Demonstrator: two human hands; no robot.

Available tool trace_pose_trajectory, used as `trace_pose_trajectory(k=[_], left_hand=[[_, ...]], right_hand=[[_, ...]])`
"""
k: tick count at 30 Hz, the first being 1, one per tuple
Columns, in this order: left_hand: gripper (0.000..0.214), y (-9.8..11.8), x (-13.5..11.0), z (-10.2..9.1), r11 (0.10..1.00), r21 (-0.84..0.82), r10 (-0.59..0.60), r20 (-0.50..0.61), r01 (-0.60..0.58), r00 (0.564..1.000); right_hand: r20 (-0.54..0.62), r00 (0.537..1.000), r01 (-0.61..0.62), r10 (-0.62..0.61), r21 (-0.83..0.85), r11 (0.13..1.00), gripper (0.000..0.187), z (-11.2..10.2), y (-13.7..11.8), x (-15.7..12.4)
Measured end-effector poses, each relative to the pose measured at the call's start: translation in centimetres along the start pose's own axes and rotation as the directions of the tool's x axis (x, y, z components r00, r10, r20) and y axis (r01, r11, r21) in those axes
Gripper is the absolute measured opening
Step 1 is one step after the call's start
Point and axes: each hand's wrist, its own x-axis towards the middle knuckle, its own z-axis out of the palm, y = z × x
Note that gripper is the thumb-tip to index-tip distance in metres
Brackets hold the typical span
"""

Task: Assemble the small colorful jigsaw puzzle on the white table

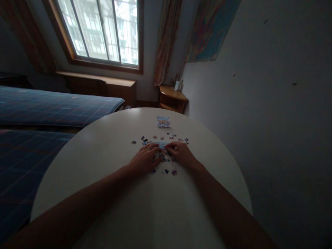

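1. The left hand is resting over the left part of the blue jigsaw section, its fingers stretching toward the far right and its thumb spreading away on the near side.
2. The right hand is reaching in from the right, its thumb and index fingertips meeting at the section's right part; I cannot tell whether they are pinching a piece.
3. The blue jigsaw section is lying between the two hands, toward the far half of the round white table.
4. A cluster of loose jigsaw pieces is lying just on its near side, between the hands.
5. More pieces are scattering around: a dark piece is sitting to the far left of the left hand, and a purplish piece is lying on the near side.
6. A small picture card is lying farther off, beyond the pieces.
7. A plaid mattress is standing left of the table, and a wooden corner shelf is standing beyond its far edge.
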Motion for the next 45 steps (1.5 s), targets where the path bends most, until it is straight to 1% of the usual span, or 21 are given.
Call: trace_pose_trajectory(k=[6,11,20,24,26,30,35,38,42,45], left_hand=[[0.034,-0.1,0.1,0.1,1.000,0.020,0.006,0.007,-0.006,1.000],[0.034,0.0,0.0,0.0,0.999,0.038,0.004,0.008,-0.004,1.000],[0.033,-0.1,0.0,0.0,0.999,0.037,0.010,0.017,-0.011,1.000],[0.033,-0.1,0.0,0.1,0.999,0.046,-0.006,0.022,0.005,1.000],[0.033,-0.1,0.0,0.1,0.999,0.043,-0.003,0.023,0.002,1.000],[0.033,0.1,0.1,-0.1,0.999,0.047,0.000,0.027,-0.001,1.000],[0.033,0.2,0.1,-0.1,0.999,0.046,-0.008,0.024,0.007,1.000],[0.033,0.3,0.1,-0.2,0.999,0.037,-0.015,0.014,0.015,1.000],[0.031,0.1,0.9,-0.5,0.994,0.074,-0.072,-0.041,0.075,0.997],[0.029,-0.8,2.5,-0.8,0.982,0.122,-0.133,-0.082,0.142,0.988]], right_hand=[[-0.013,1.000,0.012,-0.013,-0.056,0.998,0.013,-0.1,-0.2,-0.1],[0.019,0.999,0.052,-0.050,-0.124,0.991,0.013,-0.4,-0.4,-0.2],[0.026,0.992,0.125,-0.123,-0.271,0.954,0.017,-1.1,-1.2,-0.4],[0.094,0.985,0.166,-0.142,-0.345,0.924,0.021,-1.0,-1.3,-0.5],[0.110,0.984,0.172,-0.142,-0.354,0.919,0.021,-0.9,-1.4,-0.6],[0.053,0.986,0.167,-0.158,-0.365,0.916,0.022,-1.0,-1.5,-0.5],[0.139,0.980,0.188,-0.145,-0.376,0.907,0.021,-1.0,-1.6,-0.6],[0.132,0.980,0.188,-0.148,-0.380,0.906,0.021,-0.9,-1.6,-0.7],[0.140,0.977,0.202,-0.161,-0.366,0.908,0.021,-0.8,-1.4,-0.6],[0.140,0.974,0.214,-0.175,-0.349,0.912,0.020,-0.8,-1.2,-0.6]])
